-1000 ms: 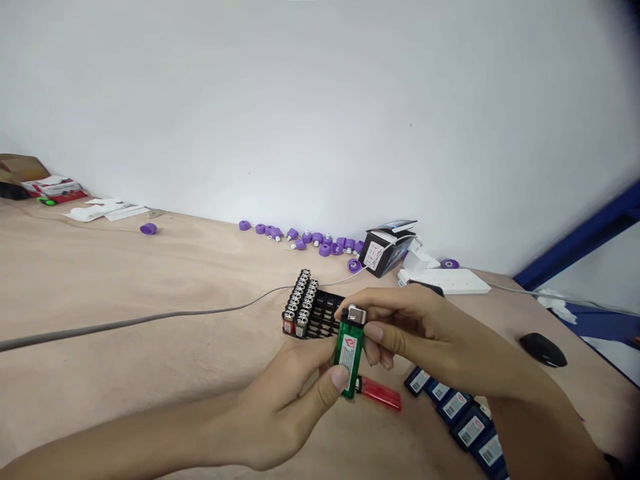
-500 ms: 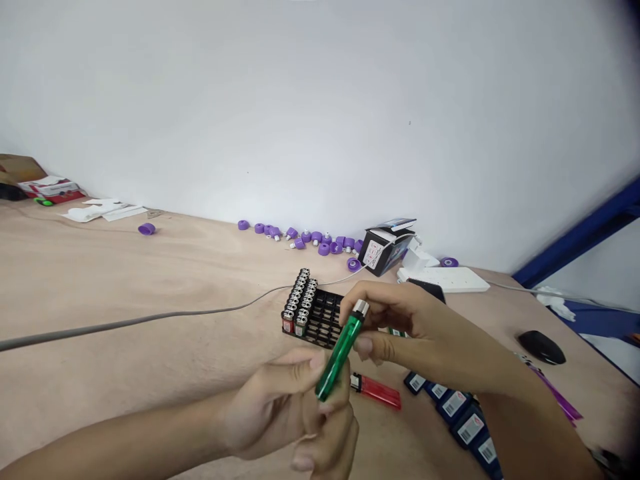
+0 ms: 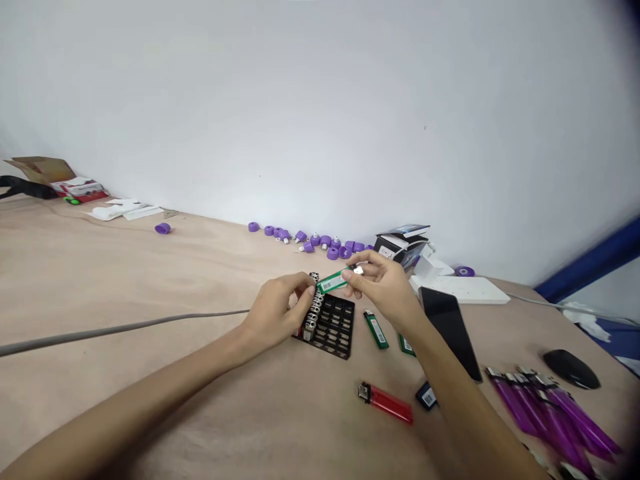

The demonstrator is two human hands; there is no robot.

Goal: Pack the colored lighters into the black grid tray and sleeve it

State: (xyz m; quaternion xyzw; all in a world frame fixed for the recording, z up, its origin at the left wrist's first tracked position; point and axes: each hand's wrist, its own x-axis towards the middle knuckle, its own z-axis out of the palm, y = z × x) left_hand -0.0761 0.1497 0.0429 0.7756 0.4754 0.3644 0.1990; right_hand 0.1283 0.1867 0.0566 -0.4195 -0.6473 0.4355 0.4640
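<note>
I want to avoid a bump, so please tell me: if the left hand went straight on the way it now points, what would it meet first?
Most likely the green lighter held by the right hand: its end lies right before the left hand. Whether they touch, I cannot tell.

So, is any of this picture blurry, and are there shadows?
Head view: the purple lighters at lower right look smeared; head view: the held green lighter is clearer, though its label print is too small to read; head view: a soft shadow darkens the table beside the left arm.
</note>
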